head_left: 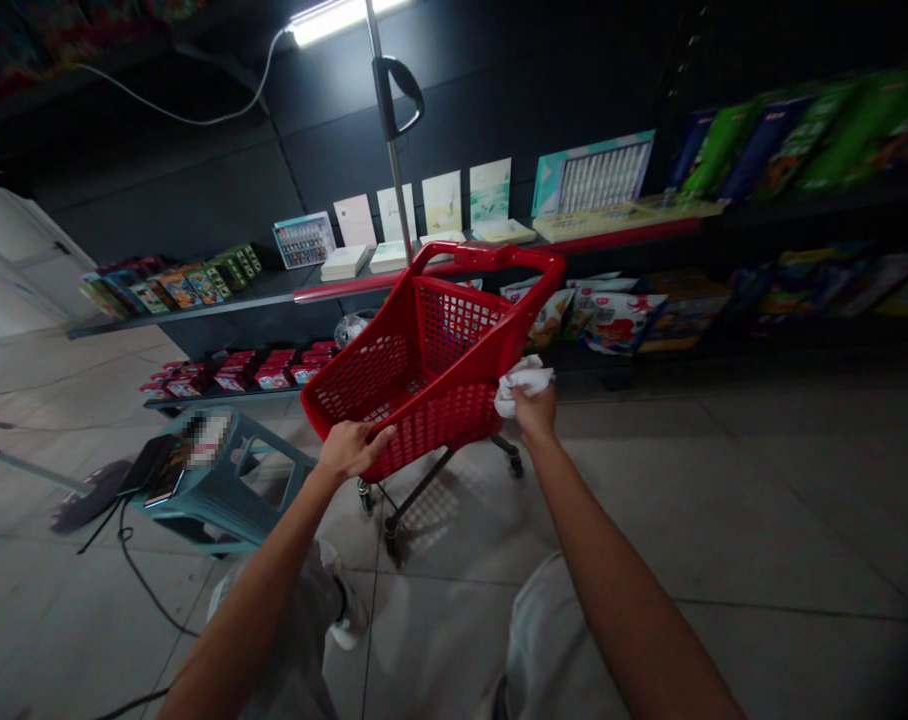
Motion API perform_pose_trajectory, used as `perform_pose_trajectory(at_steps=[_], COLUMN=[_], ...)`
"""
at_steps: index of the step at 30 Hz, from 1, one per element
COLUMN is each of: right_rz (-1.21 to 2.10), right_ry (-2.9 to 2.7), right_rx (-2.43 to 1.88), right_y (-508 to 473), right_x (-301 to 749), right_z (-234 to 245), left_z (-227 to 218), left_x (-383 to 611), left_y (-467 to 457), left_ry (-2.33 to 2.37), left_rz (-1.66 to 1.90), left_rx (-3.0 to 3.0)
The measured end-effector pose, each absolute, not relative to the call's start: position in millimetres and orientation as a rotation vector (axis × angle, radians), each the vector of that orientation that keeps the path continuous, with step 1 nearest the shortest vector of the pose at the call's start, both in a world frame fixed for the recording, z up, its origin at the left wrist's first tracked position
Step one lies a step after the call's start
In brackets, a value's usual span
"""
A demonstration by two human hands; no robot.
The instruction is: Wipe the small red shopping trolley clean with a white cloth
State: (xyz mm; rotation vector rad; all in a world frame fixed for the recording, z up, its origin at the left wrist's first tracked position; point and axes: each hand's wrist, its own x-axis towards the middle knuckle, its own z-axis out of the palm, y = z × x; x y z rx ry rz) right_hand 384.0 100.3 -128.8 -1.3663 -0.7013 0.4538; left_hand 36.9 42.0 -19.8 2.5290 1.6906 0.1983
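A red plastic shopping cart (pixel 454 415) with perforated walls stands on dark wheeled legs in front of me, its handle pointing toward the shelf. My left hand (pixel 351 450) grips the near left rim of the basket, thumb lying along the outer side. In my right hand (pixel 536 405) is a crumpled white cloth (pixel 525 378), pressed against the right outer side of the basket below the handle. My fingers there are partly hidden by the cloth. Through the openings the basket's inside shows only its red mesh.
Behind the cart runs a shelf (pixel 611 238) with booklets, boxed sets and snack bags. A blue-grey stool (pixel 236 500) with a phone and dark items stands at left, near a stand base (pixel 90 495) and floor cables. A metal pole (pixel 398 190) rises behind the cart.
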Motion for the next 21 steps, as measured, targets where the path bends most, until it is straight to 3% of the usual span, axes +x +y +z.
perform_pose_trajectory(at_steps=[10, 21], right_rz=[0.733, 0.557], right_ry=[-0.792, -1.550], right_rx=[-1.379, -1.049], right_y=[68, 24], right_x=[237, 165], right_z=[-98, -113], left_z=[-23, -25], left_x=[37, 31], left_y=[45, 57], left_ry=[1.683, 1.740], left_rz=[0.232, 0.206], left_rx=[2.544, 2.549])
